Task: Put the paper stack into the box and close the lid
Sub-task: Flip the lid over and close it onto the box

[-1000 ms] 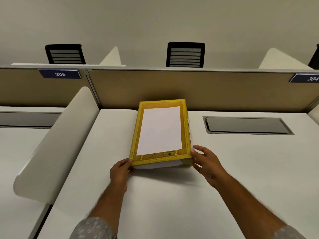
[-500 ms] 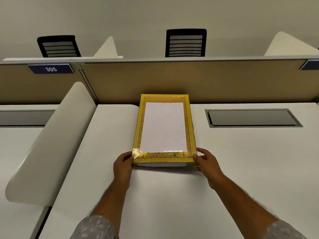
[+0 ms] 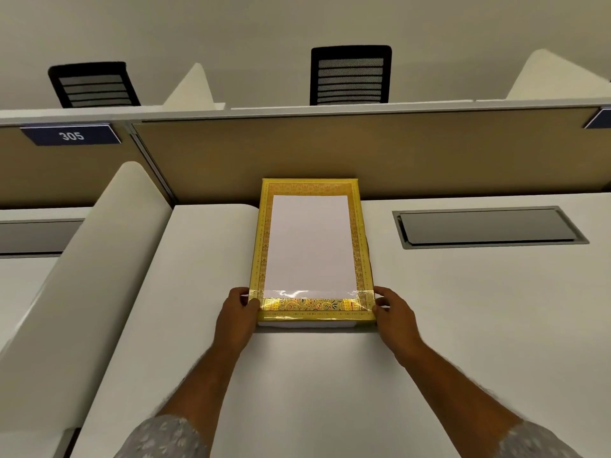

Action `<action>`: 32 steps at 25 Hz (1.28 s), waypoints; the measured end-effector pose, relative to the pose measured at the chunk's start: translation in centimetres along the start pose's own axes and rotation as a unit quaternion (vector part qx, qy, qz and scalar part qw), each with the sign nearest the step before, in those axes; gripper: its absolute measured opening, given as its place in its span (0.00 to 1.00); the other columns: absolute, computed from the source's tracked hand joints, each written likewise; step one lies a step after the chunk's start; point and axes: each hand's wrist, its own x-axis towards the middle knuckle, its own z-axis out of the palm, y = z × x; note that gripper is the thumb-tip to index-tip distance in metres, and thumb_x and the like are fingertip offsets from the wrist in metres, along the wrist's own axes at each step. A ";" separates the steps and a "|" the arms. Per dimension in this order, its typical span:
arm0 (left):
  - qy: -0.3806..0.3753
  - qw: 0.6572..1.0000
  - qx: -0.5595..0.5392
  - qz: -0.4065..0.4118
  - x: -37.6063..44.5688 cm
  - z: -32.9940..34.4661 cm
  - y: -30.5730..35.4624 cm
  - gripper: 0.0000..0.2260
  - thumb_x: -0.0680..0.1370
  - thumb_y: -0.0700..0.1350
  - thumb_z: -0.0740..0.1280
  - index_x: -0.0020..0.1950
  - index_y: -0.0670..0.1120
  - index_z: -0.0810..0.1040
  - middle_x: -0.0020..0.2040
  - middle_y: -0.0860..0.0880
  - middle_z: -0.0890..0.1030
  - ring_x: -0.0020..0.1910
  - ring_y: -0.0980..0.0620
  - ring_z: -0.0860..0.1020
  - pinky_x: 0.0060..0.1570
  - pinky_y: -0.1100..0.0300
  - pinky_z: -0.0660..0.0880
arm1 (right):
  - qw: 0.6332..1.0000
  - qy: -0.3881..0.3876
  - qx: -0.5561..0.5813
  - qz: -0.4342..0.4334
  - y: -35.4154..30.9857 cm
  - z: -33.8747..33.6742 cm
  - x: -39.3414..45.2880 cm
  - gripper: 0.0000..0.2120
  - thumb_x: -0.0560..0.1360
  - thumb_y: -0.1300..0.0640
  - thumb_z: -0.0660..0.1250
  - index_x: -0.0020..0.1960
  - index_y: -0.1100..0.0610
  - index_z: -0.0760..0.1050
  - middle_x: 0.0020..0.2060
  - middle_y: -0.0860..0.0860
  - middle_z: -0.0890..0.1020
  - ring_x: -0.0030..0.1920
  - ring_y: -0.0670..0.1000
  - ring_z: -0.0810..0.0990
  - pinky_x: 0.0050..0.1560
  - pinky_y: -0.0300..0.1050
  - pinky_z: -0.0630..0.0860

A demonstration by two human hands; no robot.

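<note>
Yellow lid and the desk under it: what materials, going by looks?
Yellow lid: likely cardboard wrapped in printed gold-patterned paper, with a clear glossy film window; glare streaks show near the front edge, white paper visible through it. Desk: smooth matte white, probably laminate; no grain or reflections. Both hands, left and right, pinch the lid's near corners.

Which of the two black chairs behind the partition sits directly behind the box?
The right-hand chair, lined up above the yellow box; the other chair stands far left, above the 305 sign.
</note>
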 end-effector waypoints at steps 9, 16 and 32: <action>0.033 0.978 0.145 0.149 3.8 1.3 5.2 0.31 0.80 0.50 0.72 0.80 0.48 0.64 0.77 0.45 0.70 0.71 0.41 0.72 0.66 0.45 0.74 | 0.982 0.008 -0.144 -0.121 -4.1 0.2 6.6 0.26 0.82 0.58 0.68 0.79 0.53 0.67 0.71 0.55 0.74 0.60 0.57 0.82 0.58 0.51 0.84; -0.014 0.944 0.277 0.177 12.8 2.0 8.8 0.36 0.81 0.67 0.61 0.84 0.54 0.56 0.84 0.46 0.61 0.78 0.36 0.65 0.69 0.37 0.72 | 0.946 -0.010 -0.287 -0.151 -7.4 0.7 14.8 0.25 0.86 0.50 0.56 0.82 0.53 0.59 0.67 0.59 0.77 0.59 0.61 0.83 0.58 0.57 0.82; 0.015 0.933 0.324 0.153 16.5 4.2 9.1 0.36 0.80 0.71 0.56 0.83 0.56 0.56 0.75 0.41 0.72 0.71 0.35 0.73 0.60 0.38 0.77 | 0.944 -0.036 -0.313 -0.095 -8.2 2.1 20.7 0.32 0.86 0.42 0.50 0.86 0.50 0.46 0.65 0.60 0.80 0.62 0.62 0.81 0.58 0.57 0.78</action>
